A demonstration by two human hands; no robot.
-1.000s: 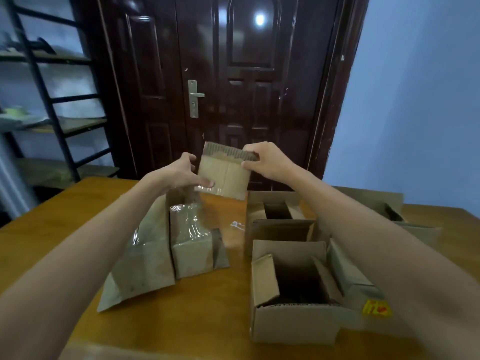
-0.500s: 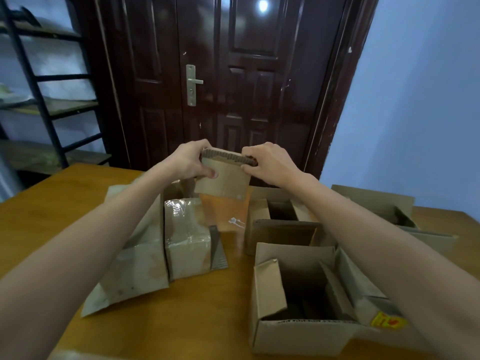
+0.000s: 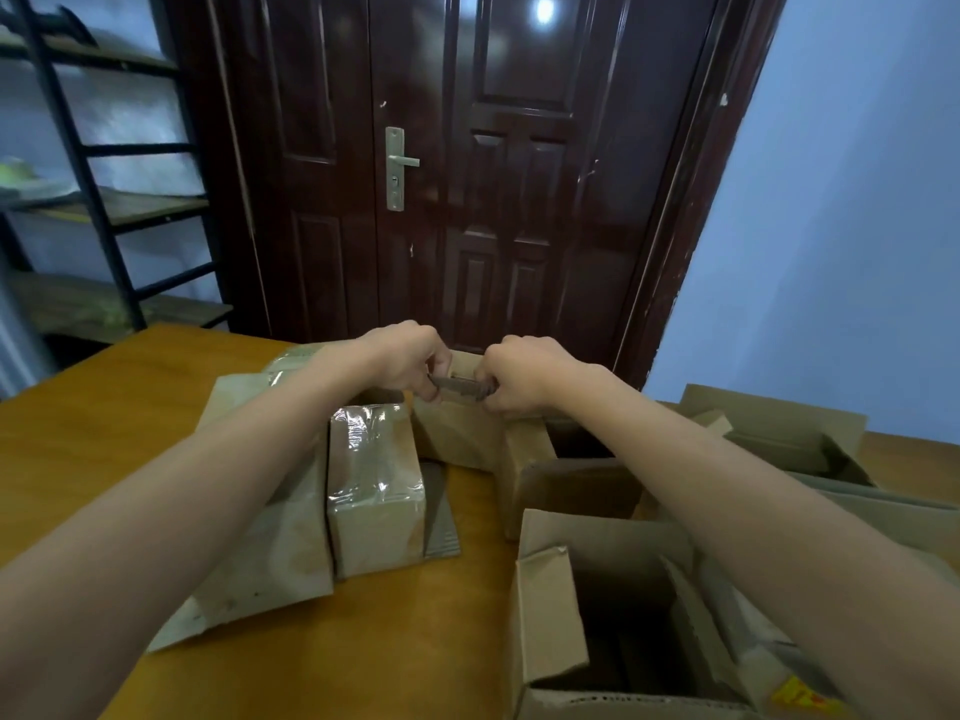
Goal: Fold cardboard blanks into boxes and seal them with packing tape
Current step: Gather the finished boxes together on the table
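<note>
Both hands' fingers point(image 3: 435, 367) pinch the cardboard blank's point(image 3: 457, 433) top edge between them.

Taped box point(image 3: 375, 491) lies left of open box point(image 3: 597, 605) on table point(image 3: 104, 407).

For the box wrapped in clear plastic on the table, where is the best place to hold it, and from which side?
Grip the wrapped box across its two long side faces, coming down from above near its middle. It lies flat on the table, with its top uncovered. A cardboard sheet leans against its left face, so slide the fingers in there carefully. The glossy plastic is probably slippery, so press firmly.
</note>
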